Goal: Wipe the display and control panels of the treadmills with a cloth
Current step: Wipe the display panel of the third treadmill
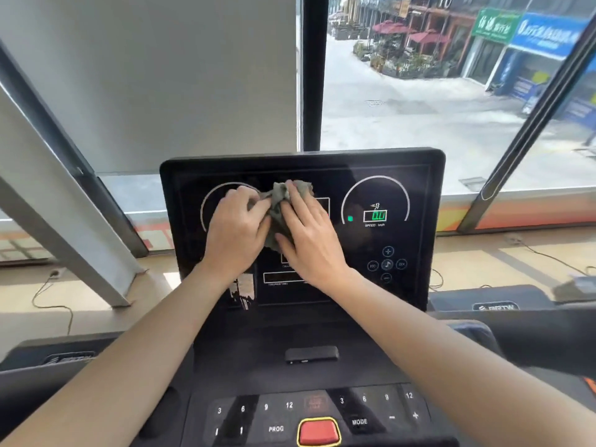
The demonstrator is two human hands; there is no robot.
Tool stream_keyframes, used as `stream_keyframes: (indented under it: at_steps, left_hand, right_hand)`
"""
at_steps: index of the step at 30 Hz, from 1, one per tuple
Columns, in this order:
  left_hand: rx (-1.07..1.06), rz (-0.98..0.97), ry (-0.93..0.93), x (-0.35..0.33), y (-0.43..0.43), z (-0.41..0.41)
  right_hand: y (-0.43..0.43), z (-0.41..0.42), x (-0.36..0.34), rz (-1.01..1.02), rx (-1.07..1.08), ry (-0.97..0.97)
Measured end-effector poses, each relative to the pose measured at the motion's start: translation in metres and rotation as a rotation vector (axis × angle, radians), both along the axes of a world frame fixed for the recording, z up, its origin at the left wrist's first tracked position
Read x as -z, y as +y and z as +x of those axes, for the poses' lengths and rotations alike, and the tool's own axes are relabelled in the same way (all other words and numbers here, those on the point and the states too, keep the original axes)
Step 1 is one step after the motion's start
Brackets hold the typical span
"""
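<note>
A black treadmill display panel (416, 188) stands upright in front of me, its right dial lit with a green speed readout (378, 216). A crumpled grey-green cloth (280, 196) lies against the middle of the screen. My left hand (237, 230) grips the cloth's left side with curled fingers. My right hand (309, 233) lies flat over the cloth with straight fingers, pressing it onto the panel. Below, the control panel (277, 429) shows numbered keys, PROG and MODE labels and a red stop button (318, 431).
A second treadmill console (496, 306) sits to the right, another one's edge (69, 358) to the left. Slanted grey steel beams (64, 221) rise at the left. Large windows behind show a street. Cables trail on the floor beyond.
</note>
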State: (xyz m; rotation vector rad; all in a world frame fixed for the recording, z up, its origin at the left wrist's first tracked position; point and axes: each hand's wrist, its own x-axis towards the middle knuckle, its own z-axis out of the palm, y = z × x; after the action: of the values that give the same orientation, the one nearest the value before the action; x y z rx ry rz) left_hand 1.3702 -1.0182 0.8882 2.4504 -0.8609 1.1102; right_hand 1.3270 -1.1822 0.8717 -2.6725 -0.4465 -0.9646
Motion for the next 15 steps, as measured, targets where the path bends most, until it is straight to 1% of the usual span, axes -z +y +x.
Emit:
stream_keyframes:
  at_steps: [3,5,6,7,8,10,12,15]
  left_hand:
    - [0.201,-0.089,0.253,-0.014,-0.036,-0.003]
    - [0.268,-0.144,0.416,-0.022,-0.054,-0.008]
    - [0.275,-0.171,0.446,-0.025,-0.059,-0.01]
    - [0.272,-0.194,0.437,-0.028,-0.063,-0.011]
    - [0.261,-0.208,0.388,-0.03,-0.065,-0.01]
    - [0.21,-0.187,0.21,-0.032,-0.066,-0.002]
    - [0.103,-0.115,0.056,-0.033,-0.065,0.009]
    - [-0.03,0.027,-0.021,-0.033,-0.063,0.022]
  right_hand:
    - [-0.011,-0.016,0.006,0.35,0.018,-0.026]
    - [-0.021,-0.019,0.001,0.565,0.09,-0.042]
    - [-0.027,-0.019,-0.003,0.629,0.129,-0.054]
    - [-0.035,-0.019,-0.007,0.669,0.175,-0.069]
    - [-0.044,-0.017,-0.011,0.697,0.227,-0.086]
    - [-0.066,-0.016,-0.019,0.726,0.34,-0.123]
    - [-0.085,-0.016,-0.028,0.699,0.459,-0.146]
    - [-0.099,-0.014,-0.036,0.62,0.568,-0.143]
